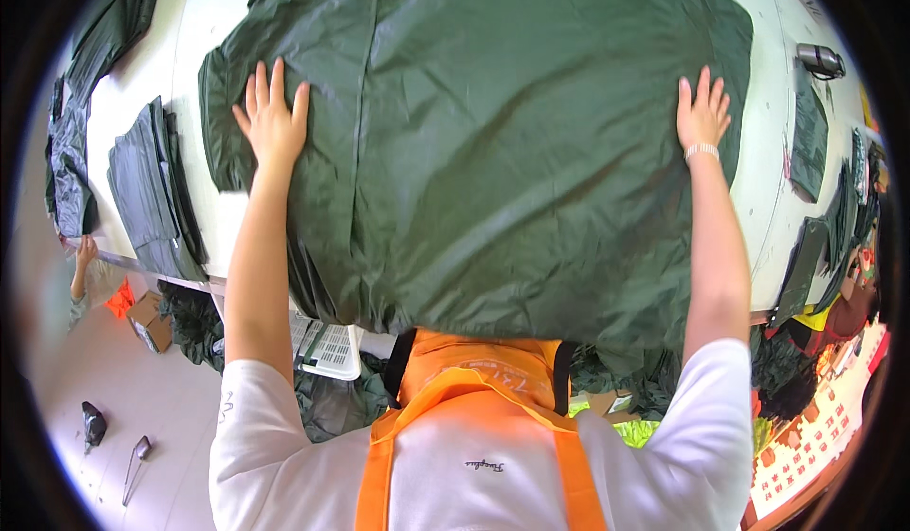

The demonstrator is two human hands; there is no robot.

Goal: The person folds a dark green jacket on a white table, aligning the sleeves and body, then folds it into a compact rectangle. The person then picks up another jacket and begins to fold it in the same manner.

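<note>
A large dark green sheet of smooth, thin fabric [493, 152], perhaps a garment, lies spread over the white table [190, 47] in front of me. A straight seam runs down its left part, and soft creases cross the middle and right. My left hand [272, 119] rests flat on its left side with fingers spread. On the right side my right hand [703, 119], with a pale band at the wrist, lies flat too, fingers stretched out. The near edge of the fabric hangs over the table's front toward my orange apron [479, 365].
Folded dark green pieces [156, 190] lie at the left, more folded pieces [808, 137] at the right. A metal flask [821, 61] lies far right. Below the table are a white plastic basket [332, 349] and heaped fabric. Another person's hand [85, 249] shows at the left edge.
</note>
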